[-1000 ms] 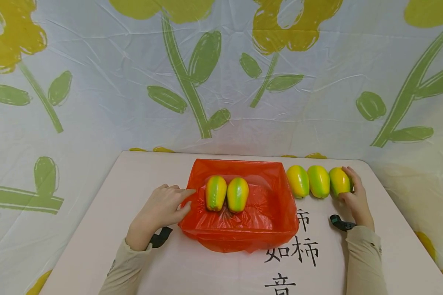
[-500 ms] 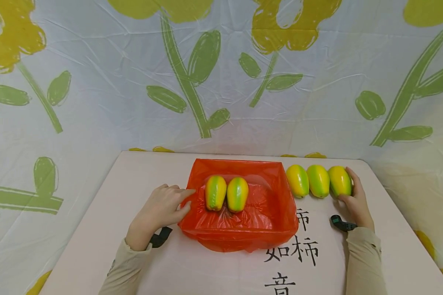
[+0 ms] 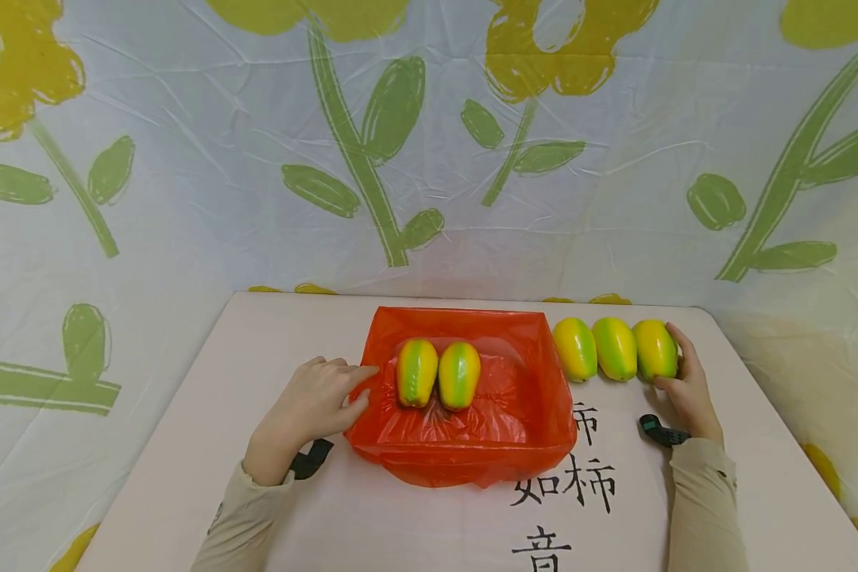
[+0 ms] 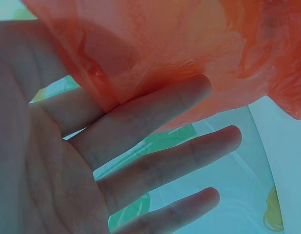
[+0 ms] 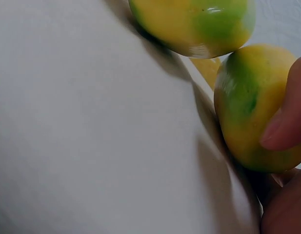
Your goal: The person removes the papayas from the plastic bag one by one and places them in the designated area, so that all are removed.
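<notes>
A red plastic bag (image 3: 500, 397), spread wide like a box, lies on the table with two yellow-green papayas, the left papaya (image 3: 417, 373) and the right papaya (image 3: 460, 376), side by side in it. My left hand (image 3: 314, 405) is at the bag's left rim. In the left wrist view, its straight fingers (image 4: 189, 151) are spread, and the bag film hides part of the hand. Three more papayas stand in a row right of the bag. Around the right side of the outermost papaya (image 3: 654, 349), my right hand (image 3: 693, 389) curls thumb and fingers.
The middle papaya (image 3: 615, 349) touches its neighbours in the row, and the nearest papaya (image 3: 575, 349) is close to the bag's right wall. Black characters (image 3: 592, 485) mark the pale table (image 3: 400, 532). A flower-print cloth (image 3: 600, 206) hangs behind the table.
My right fingers have slid from the top of the outermost papaya to its right side, so more of it shows. The left hand and the bag stay put.
</notes>
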Demonstrator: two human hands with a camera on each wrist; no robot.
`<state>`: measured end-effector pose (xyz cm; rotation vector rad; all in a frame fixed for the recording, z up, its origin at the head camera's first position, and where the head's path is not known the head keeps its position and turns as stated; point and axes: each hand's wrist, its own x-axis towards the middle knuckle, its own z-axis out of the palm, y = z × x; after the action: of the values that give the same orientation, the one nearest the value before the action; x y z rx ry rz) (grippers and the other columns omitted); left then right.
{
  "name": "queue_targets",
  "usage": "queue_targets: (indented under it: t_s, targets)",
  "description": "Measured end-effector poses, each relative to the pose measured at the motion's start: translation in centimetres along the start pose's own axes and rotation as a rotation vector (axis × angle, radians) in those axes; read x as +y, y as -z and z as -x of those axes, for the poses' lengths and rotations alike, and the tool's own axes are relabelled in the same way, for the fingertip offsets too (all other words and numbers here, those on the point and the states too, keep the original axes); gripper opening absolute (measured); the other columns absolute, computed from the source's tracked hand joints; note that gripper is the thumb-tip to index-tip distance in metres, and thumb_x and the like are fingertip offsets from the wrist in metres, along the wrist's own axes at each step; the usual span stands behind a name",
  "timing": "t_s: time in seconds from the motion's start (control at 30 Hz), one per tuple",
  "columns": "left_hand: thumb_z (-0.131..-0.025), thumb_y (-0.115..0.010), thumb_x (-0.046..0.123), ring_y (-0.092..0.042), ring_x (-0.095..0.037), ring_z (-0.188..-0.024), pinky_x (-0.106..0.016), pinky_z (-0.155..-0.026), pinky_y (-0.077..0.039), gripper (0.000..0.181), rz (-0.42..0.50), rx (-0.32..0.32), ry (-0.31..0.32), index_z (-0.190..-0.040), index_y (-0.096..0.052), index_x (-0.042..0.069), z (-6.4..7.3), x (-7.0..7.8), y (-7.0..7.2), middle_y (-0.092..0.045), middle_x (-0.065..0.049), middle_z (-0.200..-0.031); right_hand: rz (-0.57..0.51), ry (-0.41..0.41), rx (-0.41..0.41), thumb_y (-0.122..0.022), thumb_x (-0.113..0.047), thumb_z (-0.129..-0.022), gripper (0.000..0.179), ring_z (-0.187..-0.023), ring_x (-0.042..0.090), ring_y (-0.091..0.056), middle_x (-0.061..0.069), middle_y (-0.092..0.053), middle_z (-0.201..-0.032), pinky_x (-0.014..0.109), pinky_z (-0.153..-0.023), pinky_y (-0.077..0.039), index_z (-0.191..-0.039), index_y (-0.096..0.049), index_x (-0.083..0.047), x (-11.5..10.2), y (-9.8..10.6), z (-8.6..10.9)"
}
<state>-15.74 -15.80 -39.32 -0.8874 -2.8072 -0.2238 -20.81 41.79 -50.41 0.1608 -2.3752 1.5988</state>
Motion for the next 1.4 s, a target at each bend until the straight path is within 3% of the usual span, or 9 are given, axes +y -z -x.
queue_targets:
  t_s: [0.33, 0.77, 1.03, 1.17, 1.27, 1.4]
  targets:
    - [-0.085, -0.063, 0.022, -0.066, -0.022, -0.082, -0.035, -0.068, -0.049, 0.034, -0.004, 0.004, 0.004, -0.116, -0.073, 0.009, 0.0, 0.0, 0.0, -0.075, -0.004, -0.095, -0.009, -0.033, 0.007, -0.048, 0.027, -0.074, 0.101, -0.119, 0.005, -0.032, 0.009, -0.019, -0.158, 0.007, -0.089, -0.030, -0.160, -0.014, -0.014, 0.0, 0.0, -0.1]
    - [-0.086, -0.063, 0.022, -0.065, -0.021, -0.080, -0.034, -0.067, -0.049, 0.034, -0.002, 0.012, 0.001, -0.116, -0.073, 0.009, 0.0, 0.0, 0.0, -0.075, -0.004, -0.095, -0.075, -0.028, 0.008, -0.046, 0.029, -0.072, 0.102, -0.114, 0.005, -0.034, 0.005, -0.021, -0.157, 0.010, -0.087, -0.032, -0.159, -0.016, -0.013, 0.0, 0.3, -0.1]
    - [-0.086, -0.063, 0.022, -0.066, -0.022, -0.082, -0.035, -0.068, -0.049, 0.034, 0.000, 0.008, 0.003, -0.116, -0.073, 0.009, 0.1, 0.0, 0.1, -0.075, -0.004, -0.096, -0.109, -0.019, -0.027, -0.043, 0.029, -0.076, 0.100, -0.131, 0.006, -0.028, 0.007, -0.009, -0.164, 0.007, -0.096, -0.029, -0.160, -0.012, -0.016, -0.2, 0.6, 0.0]
    - [-0.086, -0.063, 0.022, -0.066, -0.022, -0.082, -0.035, -0.068, -0.050, 0.034, 0.000, 0.004, 0.002, -0.116, -0.073, 0.009, 0.1, 0.0, 0.1, -0.075, -0.004, -0.096, -0.198, -0.022, -0.045, -0.036, 0.030, -0.075, 0.100, -0.139, 0.015, -0.021, 0.006, 0.000, -0.166, 0.008, -0.096, -0.031, -0.160, -0.010, -0.016, -0.5, 0.9, 0.2]
    - [-0.086, -0.063, 0.022, -0.065, -0.021, -0.080, -0.034, -0.067, -0.049, 0.034, -0.001, 0.003, 0.001, -0.116, -0.073, 0.009, 0.1, 0.0, 0.1, -0.075, -0.004, -0.095, -0.256, -0.012, -0.043, -0.032, 0.030, -0.073, 0.101, -0.142, 0.020, -0.015, 0.004, 0.002, -0.166, 0.010, -0.103, -0.026, -0.160, -0.011, -0.017, -0.7, 1.1, 0.3]
    - [-0.086, -0.063, 0.022, -0.064, -0.021, -0.079, -0.033, -0.067, -0.048, 0.034, 0.003, -0.003, 0.003, -0.116, -0.073, 0.009, 0.1, 0.0, 0.1, -0.075, -0.004, -0.095, -0.339, 0.025, -0.025, -0.028, 0.030, -0.072, 0.100, -0.141, 0.021, -0.015, 0.005, 0.001, -0.165, 0.020, -0.116, -0.009, -0.160, -0.013, -0.015, -1.3, 1.3, 0.3]
